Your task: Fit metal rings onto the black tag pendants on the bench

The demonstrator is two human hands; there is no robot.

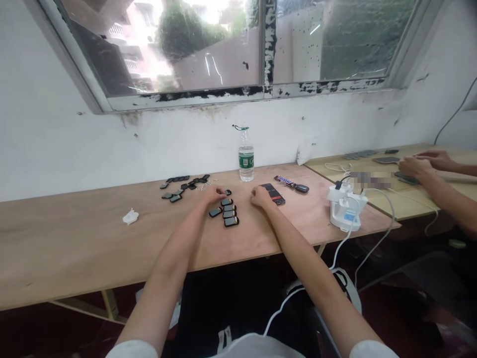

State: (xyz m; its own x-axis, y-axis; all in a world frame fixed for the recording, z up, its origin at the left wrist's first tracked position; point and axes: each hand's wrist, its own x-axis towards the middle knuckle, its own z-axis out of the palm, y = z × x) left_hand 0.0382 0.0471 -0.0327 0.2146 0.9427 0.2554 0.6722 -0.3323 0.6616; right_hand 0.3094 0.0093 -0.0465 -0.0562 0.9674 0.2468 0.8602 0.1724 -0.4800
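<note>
My left hand [215,194] has its fingers closed on the near edge of a small black-rimmed piece with a grey face [227,192]. In front of it a short column of like grey-faced pieces [229,215] lies on the table, one more piece [215,212] lying just left of the column. My right hand [260,195] rests curled beside a dark phone [276,195] with a red patch on its screen; whatever its fingers hold is hidden. Farther left are several black pieces [179,179], some grey-faced, and scattered tiny white bits [202,187].
A water bottle [246,160] stands by the wall. Right of the phone lie a wrapped bar [284,181] and a black oval object [302,188]. White plugs and cables crowd a power strip [345,214]. Crumpled tissue [130,217] lies left. Another person's hands [421,164] work at right.
</note>
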